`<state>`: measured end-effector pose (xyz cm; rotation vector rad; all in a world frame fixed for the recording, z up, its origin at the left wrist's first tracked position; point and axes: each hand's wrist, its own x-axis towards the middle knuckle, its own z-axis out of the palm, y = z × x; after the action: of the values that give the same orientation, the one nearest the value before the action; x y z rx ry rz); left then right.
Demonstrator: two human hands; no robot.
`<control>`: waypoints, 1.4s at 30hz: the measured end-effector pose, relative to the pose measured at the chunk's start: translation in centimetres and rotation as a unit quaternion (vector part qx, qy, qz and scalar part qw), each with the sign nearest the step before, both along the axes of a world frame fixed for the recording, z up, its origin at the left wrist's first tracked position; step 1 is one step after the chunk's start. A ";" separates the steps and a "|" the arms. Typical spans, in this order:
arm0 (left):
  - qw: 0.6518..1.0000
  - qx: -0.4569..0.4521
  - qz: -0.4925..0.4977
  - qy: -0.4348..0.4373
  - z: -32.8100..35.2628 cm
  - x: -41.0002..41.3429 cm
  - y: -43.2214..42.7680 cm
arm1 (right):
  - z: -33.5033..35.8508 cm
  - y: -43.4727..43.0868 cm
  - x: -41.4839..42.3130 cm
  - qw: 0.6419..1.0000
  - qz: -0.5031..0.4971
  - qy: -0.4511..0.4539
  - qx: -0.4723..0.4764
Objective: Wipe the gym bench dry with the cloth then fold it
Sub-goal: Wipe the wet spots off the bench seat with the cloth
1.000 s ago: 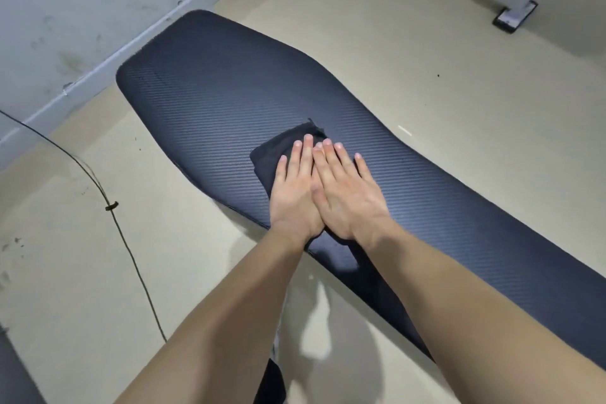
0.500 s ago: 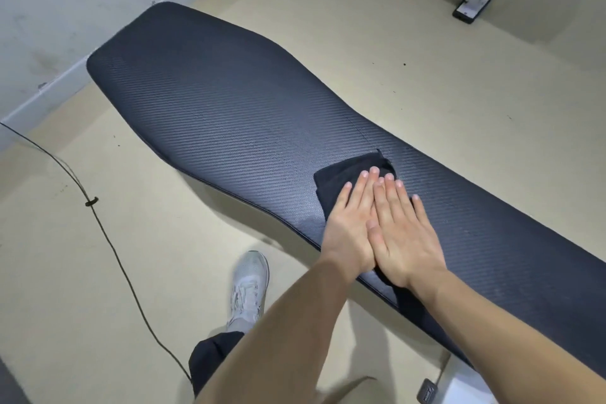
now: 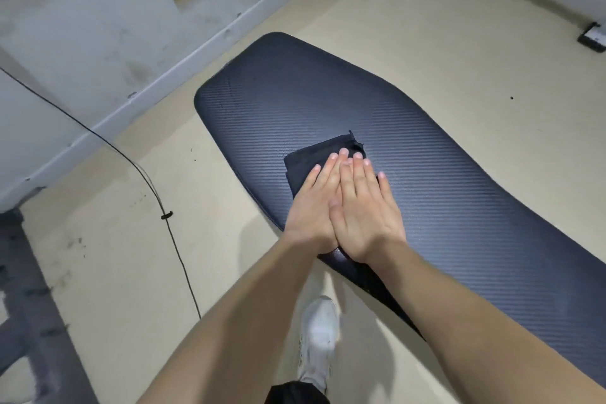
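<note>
The dark blue gym bench [image 3: 442,174] with a ribbed surface runs from upper left to lower right. A small black cloth [image 3: 311,157] lies folded on its near side, close to the wide end. My left hand [image 3: 314,207] and my right hand [image 3: 364,216] lie flat on the cloth side by side, fingers straight and close together, the right partly overlapping the left. Both palms press down without curling around the cloth. Most of the cloth is hidden under my hands.
A black cable [image 3: 157,193] trails over the beige floor left of the bench. My white shoe [image 3: 318,338] stands beside the bench's near edge. A grey wall with a baseboard [image 3: 164,75] runs behind. A dark frame [image 3: 32,305] sits at lower left, an equipment foot [image 3: 593,39] at upper right.
Both hands slid the cloth along the bench toward the narrow part, then back toward the wide end. They stayed flat on it throughout. My foot came into view.
</note>
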<state>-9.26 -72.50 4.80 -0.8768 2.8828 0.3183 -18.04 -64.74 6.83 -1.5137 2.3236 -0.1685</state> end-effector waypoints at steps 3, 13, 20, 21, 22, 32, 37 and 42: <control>1.000 -0.007 0.029 0.005 0.1 1.1 -5.6 | -0.4 -6.3 0.9 0.999 0.024 0.022 -0.010; 0.997 -0.039 0.064 -0.009 -0.5 3.5 -24.4 | -1.0 -25.9 2.8 0.998 0.055 0.019 -0.037; 0.996 -0.059 0.065 -0.022 -0.6 4.2 -28.3 | -1.0 -29.7 3.3 0.998 0.066 0.013 -0.002; 0.996 -0.058 0.070 -0.026 -0.5 4.2 -27.8 | -0.8 -29.1 3.3 0.997 0.071 0.011 0.008; 0.994 -0.060 0.081 -0.033 -0.6 4.4 -27.1 | -0.6 -28.4 3.3 0.997 0.078 0.011 0.013; 0.991 -0.047 0.115 -0.058 0.3 7.1 -10.5 | 1.0 -12.4 5.9 0.995 0.093 -0.012 0.030; 0.994 -0.047 0.089 -0.035 0.2 4.5 -1.0 | 1.6 -2.1 3.4 0.996 0.075 -0.004 0.046; 0.995 -0.048 0.066 -0.056 -0.1 -1.8 5.7 | 1.5 5.8 -1.6 0.998 0.009 0.025 0.065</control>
<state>-11.02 -66.80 4.71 -1.0671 2.7630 0.1381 -19.60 -58.96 8.28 -1.4913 2.3099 0.0257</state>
